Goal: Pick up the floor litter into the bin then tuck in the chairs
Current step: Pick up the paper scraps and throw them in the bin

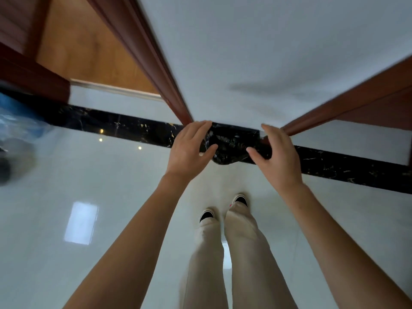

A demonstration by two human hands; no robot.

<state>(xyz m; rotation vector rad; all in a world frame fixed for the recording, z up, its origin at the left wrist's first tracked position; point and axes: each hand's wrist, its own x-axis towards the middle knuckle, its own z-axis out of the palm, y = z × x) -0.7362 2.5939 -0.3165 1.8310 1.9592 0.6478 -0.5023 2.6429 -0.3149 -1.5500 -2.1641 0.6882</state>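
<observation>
1. The left hand [191, 150] and right hand [276, 155] are held out in front, each grip closed round one end of a dark crumpled piece [230, 146] of litter
2. The piece hangs between them above the white tiled floor [111, 208], across its black marble strip [334, 166]
3. A blurred blue shape [15, 123] sits far left; I cannot tell what it is

A hallway indoors, seemingly in a home (an office cannot be ruled out): glossy pale floor tiles [107, 219] edged by a black marble strip [133, 128], white wall [256, 52], red-brown wooden door frames [153, 61], wood flooring [89, 50] beyond a threshold.
</observation>
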